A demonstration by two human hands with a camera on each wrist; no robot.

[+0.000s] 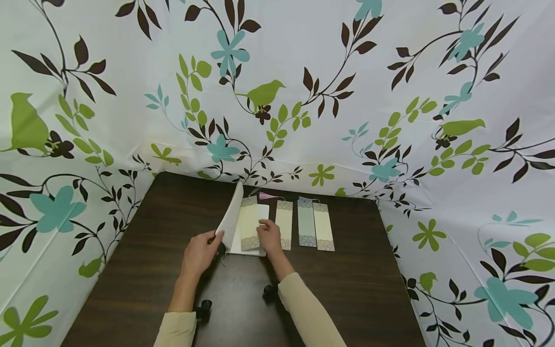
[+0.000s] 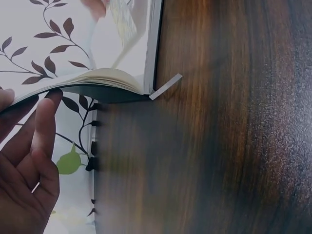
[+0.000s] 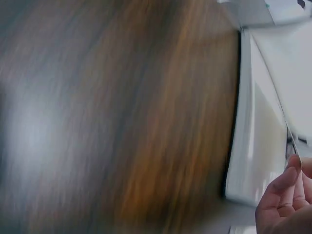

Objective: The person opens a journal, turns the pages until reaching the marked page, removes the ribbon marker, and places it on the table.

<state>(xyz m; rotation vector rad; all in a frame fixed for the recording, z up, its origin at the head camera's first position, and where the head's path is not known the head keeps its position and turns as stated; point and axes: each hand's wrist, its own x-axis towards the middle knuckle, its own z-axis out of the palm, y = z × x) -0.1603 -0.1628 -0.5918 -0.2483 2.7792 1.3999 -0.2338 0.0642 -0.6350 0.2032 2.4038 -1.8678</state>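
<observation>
A dark-covered book with cream pages lies open on the table. My left hand grips its raised left side, thumb on the pages and fingers beneath the cover in the left wrist view. My right hand pinches the right edge of a cream bookmark with patterned ends, held over the right-hand page. In the right wrist view the bookmark appears nearly edge-on between thumb and fingers. A short pale ribbon sticks out at the book's spine.
Right of the book lie a cream bookmark, a blue-patterned bookmark and another cream one. A pink tassel lies behind the book. Leaf-printed cloth surrounds the dark wooden table.
</observation>
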